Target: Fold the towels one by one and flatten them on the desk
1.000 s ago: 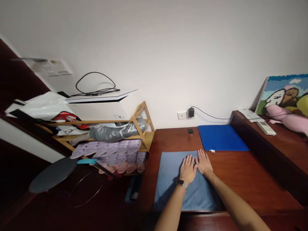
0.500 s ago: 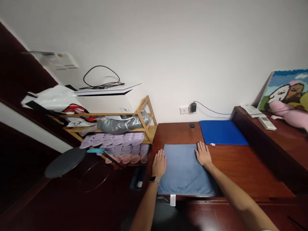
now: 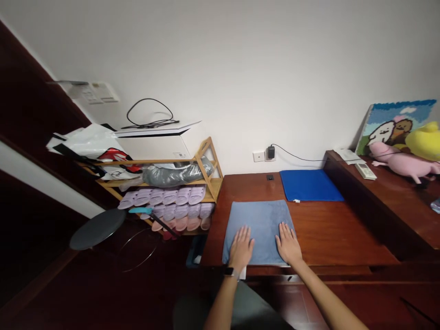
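Note:
A grey-blue cloth (image 3: 261, 217), apparently a cushion cover or towel, lies flat on the reddish-brown wooden desk (image 3: 330, 233) near its front edge. My left hand (image 3: 242, 247) rests palm down on the cloth's lower left part, fingers outstretched. On the lower right part lies my right hand (image 3: 288, 243), also flat with the fingers stretched out. Part of a white tag shows below my left wrist. Farther back on the desk is a bright blue cloth (image 3: 311, 185) of similar shape, with a small white tag at its front edge; neither hand touches it.
Left of the desk stands a wooden rack (image 3: 208, 160) with several slippers (image 3: 170, 195) and a white box (image 3: 154, 144). A round stool (image 3: 98, 228) is at far left. On the raised right ledge are a remote (image 3: 365, 171) and a pink plush toy (image 3: 398, 160).
Both hands have moved down toward the front edge, my left hand also inward from the cloth's left side onto it. The cloth's surface looks smoother. The camera view has shifted slightly.

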A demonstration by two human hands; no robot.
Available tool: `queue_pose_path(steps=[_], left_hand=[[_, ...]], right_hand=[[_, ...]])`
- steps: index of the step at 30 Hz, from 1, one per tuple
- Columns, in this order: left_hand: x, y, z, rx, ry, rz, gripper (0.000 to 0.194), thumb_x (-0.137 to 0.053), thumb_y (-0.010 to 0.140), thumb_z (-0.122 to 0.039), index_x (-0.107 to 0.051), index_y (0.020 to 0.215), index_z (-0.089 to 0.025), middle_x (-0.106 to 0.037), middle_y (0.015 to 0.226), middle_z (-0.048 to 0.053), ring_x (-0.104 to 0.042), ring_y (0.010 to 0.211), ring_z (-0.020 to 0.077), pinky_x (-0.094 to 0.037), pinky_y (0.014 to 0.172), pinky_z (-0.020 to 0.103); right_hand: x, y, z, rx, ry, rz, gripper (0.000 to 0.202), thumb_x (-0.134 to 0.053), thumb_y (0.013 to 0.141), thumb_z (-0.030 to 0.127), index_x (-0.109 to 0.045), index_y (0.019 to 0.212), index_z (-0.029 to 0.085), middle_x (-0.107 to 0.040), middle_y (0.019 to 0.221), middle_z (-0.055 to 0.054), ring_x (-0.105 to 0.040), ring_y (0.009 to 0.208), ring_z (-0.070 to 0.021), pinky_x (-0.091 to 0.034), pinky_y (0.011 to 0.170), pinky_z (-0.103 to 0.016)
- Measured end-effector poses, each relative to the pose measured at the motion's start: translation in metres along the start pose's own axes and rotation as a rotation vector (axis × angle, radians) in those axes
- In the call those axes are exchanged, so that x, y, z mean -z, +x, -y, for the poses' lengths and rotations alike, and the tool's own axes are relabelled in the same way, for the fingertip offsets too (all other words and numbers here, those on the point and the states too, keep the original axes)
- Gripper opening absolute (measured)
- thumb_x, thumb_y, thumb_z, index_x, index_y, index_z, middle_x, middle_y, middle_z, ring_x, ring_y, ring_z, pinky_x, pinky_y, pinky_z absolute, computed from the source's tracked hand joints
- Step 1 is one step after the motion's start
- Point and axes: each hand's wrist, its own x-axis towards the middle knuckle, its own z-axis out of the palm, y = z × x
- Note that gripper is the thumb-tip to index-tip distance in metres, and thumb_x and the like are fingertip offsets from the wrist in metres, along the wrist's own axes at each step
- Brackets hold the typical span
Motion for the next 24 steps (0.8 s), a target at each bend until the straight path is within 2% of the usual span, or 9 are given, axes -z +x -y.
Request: queue_pose_path(steps=[4,7,8,10,12,15,18,21,24], left_hand=[[0.016,-0.033,0.079,0.115,0.067,-0.025,0.057,-0.030,0.108,-0.036,-0.038,0.162,-0.019,-0.048,0.162,0.011,-0.041,0.153,0.0266,-0.038,0.125,0.052],[0.027,-0.052,0.104,0.109,0.068,-0.036,0.057,-0.030,0.107,-0.035,-0.039,0.162,-0.018,-0.050,0.161,0.012,-0.043,0.152,0.0267,-0.040,0.124,0.051],[0.031,-0.055,0.102,0.110,0.064,-0.060,0.058,-0.029,0.108,-0.034,-0.038,0.162,-0.018,-0.050,0.161,0.012,-0.044,0.152,0.0267,-0.040,0.124,0.051],[0.038,-0.055,0.082,0.102,0.049,-0.121,0.058,-0.028,0.109,-0.033,-0.033,0.164,-0.018,-0.049,0.162,0.013,-0.042,0.153,0.0261,-0.040,0.124,0.051],[0.042,-0.047,0.044,0.034,0.018,-0.146,0.057,-0.028,0.109,-0.032,-0.030,0.165,-0.020,-0.046,0.164,0.011,-0.038,0.155,0.0246,-0.038,0.125,0.049],[0.042,-0.029,-0.022,-0.178,-0.046,-0.083,0.058,-0.032,0.110,-0.036,-0.027,0.166,-0.023,-0.038,0.169,0.006,-0.031,0.158,0.0223,-0.034,0.128,0.046],[0.033,-0.015,-0.061,-0.235,-0.079,-0.025,0.058,-0.034,0.110,-0.041,-0.030,0.165,-0.024,-0.038,0.170,0.006,-0.032,0.158,0.0215,-0.033,0.129,0.045],[0.022,-0.017,-0.052,-0.168,-0.060,0.000,0.059,-0.034,0.110,-0.045,-0.033,0.164,-0.023,-0.044,0.166,0.008,-0.038,0.155,0.0229,-0.036,0.127,0.047],[0.018,-0.035,-0.010,-0.078,-0.013,-0.004,0.058,-0.033,0.110,-0.043,-0.033,0.164,-0.022,-0.046,0.165,0.008,-0.039,0.154,0.0240,-0.038,0.125,0.049]], right_hand=[[0.008,0.003,0.001,0.001,0.014,0.024,0.069,-0.023,0.106,0.041,-0.031,0.164,0.003,-0.028,0.171,-0.014,-0.023,0.160,-0.0260,-0.016,0.132,-0.045],[0.008,-0.003,-0.003,0.028,0.055,-0.008,0.068,-0.021,0.107,0.040,-0.032,0.164,0.004,-0.030,0.170,-0.013,-0.025,0.159,-0.0261,-0.018,0.131,-0.046],[0.006,-0.007,-0.006,0.041,0.073,-0.041,0.068,-0.020,0.107,0.041,-0.032,0.164,0.005,-0.031,0.170,-0.013,-0.025,0.159,-0.0259,-0.019,0.131,-0.046],[0.001,-0.019,-0.009,0.059,0.100,-0.129,0.068,-0.018,0.108,0.043,-0.031,0.164,0.007,-0.032,0.170,-0.013,-0.025,0.159,-0.0256,-0.019,0.131,-0.048],[-0.007,-0.031,-0.010,0.077,0.106,-0.198,0.069,-0.018,0.108,0.047,-0.031,0.165,0.010,-0.032,0.170,-0.012,-0.025,0.160,-0.0257,-0.019,0.131,-0.048],[-0.018,-0.046,-0.008,0.082,0.086,-0.195,0.070,-0.020,0.108,0.051,-0.035,0.164,0.011,-0.035,0.169,-0.012,-0.028,0.159,-0.0270,-0.021,0.131,-0.049],[-0.023,-0.050,-0.008,0.080,0.060,-0.153,0.070,-0.024,0.107,0.051,-0.038,0.162,0.009,-0.037,0.167,-0.013,-0.030,0.158,-0.0275,-0.022,0.130,-0.050],[-0.024,-0.047,-0.011,0.105,0.050,-0.149,0.070,-0.026,0.107,0.051,-0.038,0.162,0.010,-0.035,0.168,-0.012,-0.029,0.158,-0.0266,-0.022,0.131,-0.049],[-0.025,-0.047,-0.013,0.106,0.062,-0.160,0.069,-0.027,0.107,0.050,-0.038,0.163,0.012,-0.034,0.168,-0.010,-0.029,0.158,-0.0265,-0.022,0.131,-0.049]])
